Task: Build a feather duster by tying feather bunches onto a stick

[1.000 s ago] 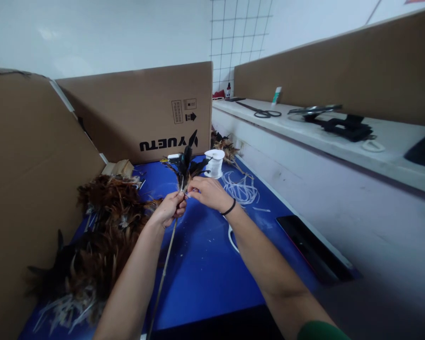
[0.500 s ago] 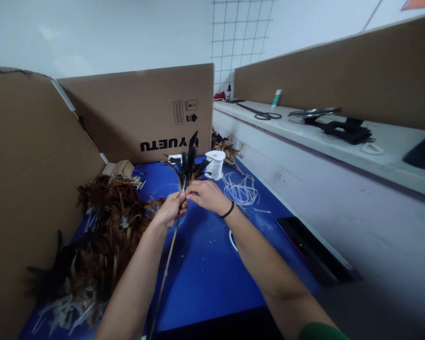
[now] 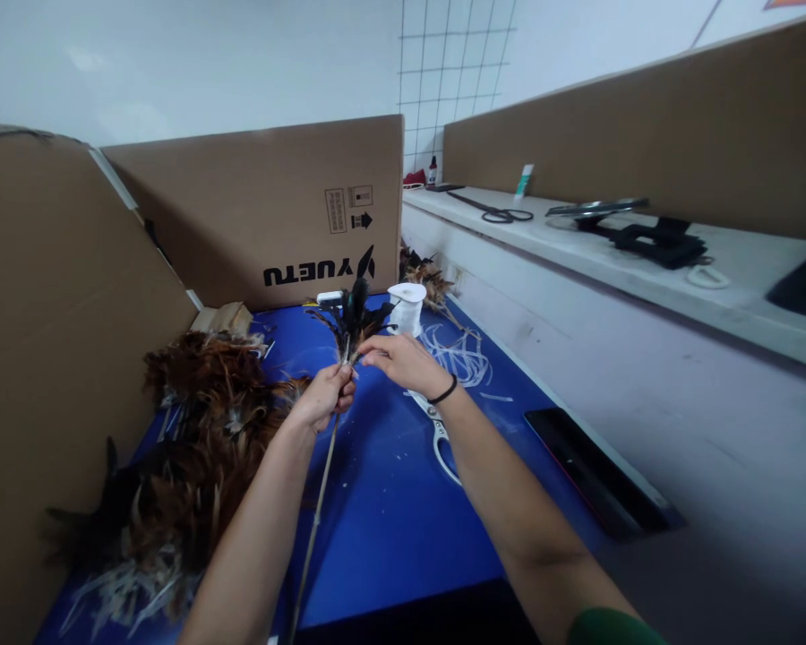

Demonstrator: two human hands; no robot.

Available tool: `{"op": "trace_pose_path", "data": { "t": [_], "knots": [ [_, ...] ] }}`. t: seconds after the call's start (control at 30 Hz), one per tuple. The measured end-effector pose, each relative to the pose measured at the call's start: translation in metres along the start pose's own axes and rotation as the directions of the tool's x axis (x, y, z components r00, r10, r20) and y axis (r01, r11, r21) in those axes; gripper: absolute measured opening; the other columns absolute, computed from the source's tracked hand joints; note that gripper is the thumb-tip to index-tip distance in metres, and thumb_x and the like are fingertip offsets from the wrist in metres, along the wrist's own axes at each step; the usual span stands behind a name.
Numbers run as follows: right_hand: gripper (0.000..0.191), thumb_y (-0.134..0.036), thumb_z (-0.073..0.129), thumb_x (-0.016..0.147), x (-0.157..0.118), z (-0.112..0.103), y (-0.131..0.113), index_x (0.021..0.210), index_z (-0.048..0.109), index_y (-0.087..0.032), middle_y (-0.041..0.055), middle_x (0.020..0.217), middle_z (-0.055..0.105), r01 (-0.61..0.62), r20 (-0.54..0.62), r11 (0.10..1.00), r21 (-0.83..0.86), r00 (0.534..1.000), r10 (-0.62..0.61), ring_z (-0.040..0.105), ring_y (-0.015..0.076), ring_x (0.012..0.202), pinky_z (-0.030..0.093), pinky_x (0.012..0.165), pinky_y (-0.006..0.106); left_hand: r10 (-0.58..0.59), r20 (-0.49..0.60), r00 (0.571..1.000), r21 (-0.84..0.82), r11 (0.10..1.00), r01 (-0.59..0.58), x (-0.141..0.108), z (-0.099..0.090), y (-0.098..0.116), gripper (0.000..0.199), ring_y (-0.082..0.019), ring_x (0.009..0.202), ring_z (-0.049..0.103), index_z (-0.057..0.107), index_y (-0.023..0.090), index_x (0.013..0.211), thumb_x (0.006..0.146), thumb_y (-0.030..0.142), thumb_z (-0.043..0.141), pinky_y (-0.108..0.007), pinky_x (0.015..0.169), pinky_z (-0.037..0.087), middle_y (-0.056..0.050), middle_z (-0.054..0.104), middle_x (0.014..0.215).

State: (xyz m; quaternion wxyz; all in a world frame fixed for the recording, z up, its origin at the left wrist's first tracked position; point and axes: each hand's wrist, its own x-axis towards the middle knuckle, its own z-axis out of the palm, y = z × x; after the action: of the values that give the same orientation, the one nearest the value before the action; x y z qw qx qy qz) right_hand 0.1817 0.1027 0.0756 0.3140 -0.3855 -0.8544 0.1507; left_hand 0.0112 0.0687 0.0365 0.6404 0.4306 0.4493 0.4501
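Observation:
My left hand (image 3: 326, 396) is closed round the top of a thin stick (image 3: 321, 502), where a bunch of dark feathers (image 3: 353, 315) fans out above the fist. The stick slants down toward the bottom edge of the view. Just right of the feathers' base is my right hand (image 3: 403, 360), with its fingertips pinched close to the quills; what they hold, if anything, is too small to make out. Scissors with pale handles (image 3: 439, 441) lie partly under my right forearm. A white spool (image 3: 407, 306) stands behind my right hand.
Brown feather piles (image 3: 221, 430) cover the left of the blue table (image 3: 390, 546). Clear ribbon (image 3: 462, 358) lies right of the spool, and a black phone (image 3: 595, 470) farther right. Cardboard (image 3: 242, 215) stands behind. The white shelf (image 3: 557, 237) holds black scissors (image 3: 503, 215).
My right hand has moved slightly right, away from my left fist, and more of the pale scissors shows beside the forearm. My left hand keeps its hold on the stick.

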Motion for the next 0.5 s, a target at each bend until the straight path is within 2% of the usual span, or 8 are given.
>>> {"op": "trace_pose_path", "data": {
  "t": [0.23, 0.5],
  "knots": [
    [0.016, -0.018, 0.057, 0.080, -0.001, -0.008, 0.003, 0.090, 0.069, -0.021, 0.0004, 0.082, 0.071, 0.004, 0.055, 0.995, 0.103, 0.998, -0.010, 0.062, 0.0122, 0.077, 0.040, 0.069, 0.023, 0.013, -0.013, 1.000, 0.014, 1.000, -0.013, 0.002, -0.002, -0.002, 0.019, -0.003, 0.032, 0.028, 0.048, 0.016, 0.078, 0.083, 0.034, 0.052, -0.014, 0.033, 0.016, 0.007, 0.036, 0.049],
    [0.017, -0.014, 0.056, 0.079, -0.002, -0.012, 0.006, 0.089, 0.069, -0.018, 0.0006, 0.077, 0.071, 0.003, 0.107, 0.986, 0.168, 0.994, -0.021, 0.063, 0.0118, 0.074, 0.041, 0.067, 0.023, 0.011, -0.040, 0.999, 0.004, 1.000, -0.011, 0.003, -0.002, -0.002, 0.020, -0.003, 0.032, 0.029, 0.047, 0.015, 0.077, 0.082, 0.033, 0.053, -0.013, 0.033, 0.016, 0.007, 0.037, 0.048]
  ]
}}
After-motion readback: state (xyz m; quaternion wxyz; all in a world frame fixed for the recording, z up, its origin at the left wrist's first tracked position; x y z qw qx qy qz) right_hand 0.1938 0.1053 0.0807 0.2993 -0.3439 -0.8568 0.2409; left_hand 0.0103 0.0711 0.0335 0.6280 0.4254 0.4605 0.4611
